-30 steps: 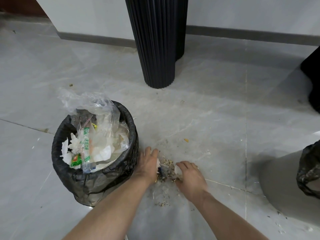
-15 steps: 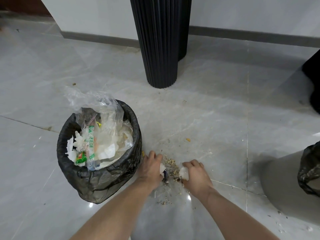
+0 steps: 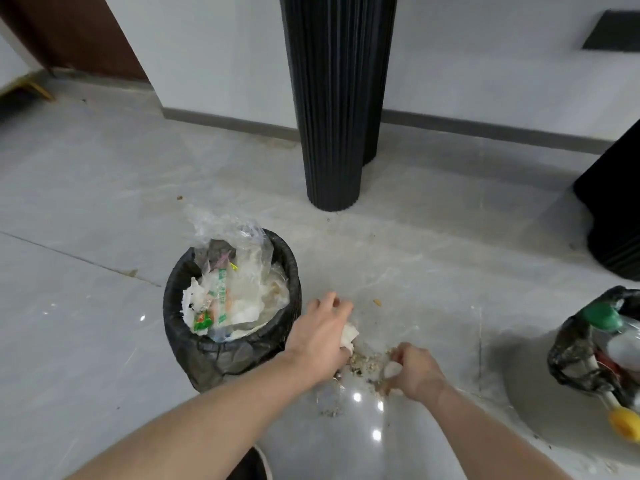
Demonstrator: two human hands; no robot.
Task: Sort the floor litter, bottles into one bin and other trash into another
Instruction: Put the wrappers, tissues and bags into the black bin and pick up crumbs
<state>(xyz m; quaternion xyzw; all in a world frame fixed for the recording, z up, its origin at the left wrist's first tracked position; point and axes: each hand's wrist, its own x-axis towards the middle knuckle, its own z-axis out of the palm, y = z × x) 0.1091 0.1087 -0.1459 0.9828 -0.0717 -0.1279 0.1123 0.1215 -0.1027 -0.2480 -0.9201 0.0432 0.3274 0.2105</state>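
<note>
You look down on a glossy grey tiled floor [image 3: 104,209] with thin grout lines and bright spots of reflected light. A white wall [image 3: 214,50] with a grey skirting board [image 3: 225,120] runs behind. A fluted black column [image 3: 334,98] stands on the floor; a dark brown panel [image 3: 72,32] fills the far left corner.

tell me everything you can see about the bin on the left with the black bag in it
The round bin lined with a crinkled black plastic bag stands upright on the grey tiled floor, just left of the left hand. The bag folds over its rim and hides the walls. It is heaped full with clear plastic bags, white crumpled paper and a green and white wrapper; one clear bag sticks up above the rim. The left forearm crosses its near edge.
</note>
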